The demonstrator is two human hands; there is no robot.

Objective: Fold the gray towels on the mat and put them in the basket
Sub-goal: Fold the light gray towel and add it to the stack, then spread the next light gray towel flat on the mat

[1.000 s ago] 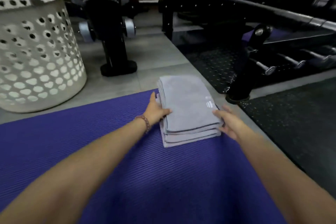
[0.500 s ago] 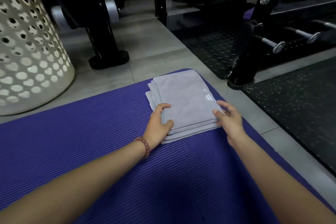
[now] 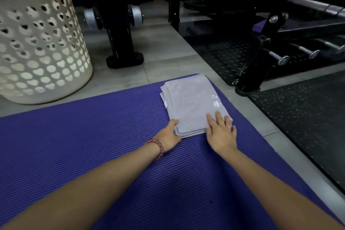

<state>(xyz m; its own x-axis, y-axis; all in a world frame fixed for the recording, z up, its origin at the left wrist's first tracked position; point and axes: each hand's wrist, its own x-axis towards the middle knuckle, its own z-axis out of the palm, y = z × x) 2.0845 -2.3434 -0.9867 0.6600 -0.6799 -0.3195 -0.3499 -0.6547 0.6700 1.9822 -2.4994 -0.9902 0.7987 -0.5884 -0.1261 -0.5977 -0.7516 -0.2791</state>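
Observation:
A stack of folded gray towels lies on the purple mat near its far right corner. My left hand is at the stack's near left corner, with the thumb against the edge and the fingers tucked out of sight under the towels. Flat on the top towel's near right corner rests my right hand, fingers straight. The white perforated basket stands on the floor beyond the mat, to the left.
A black machine leg with a round foot stands on the gray floor behind the mat. A black weight bench and bar rack sit on dark rubber flooring to the right.
My left hand has slid from the top of the stack to its near left corner, fingers going under. My right hand has moved from the right edge onto the top towel.

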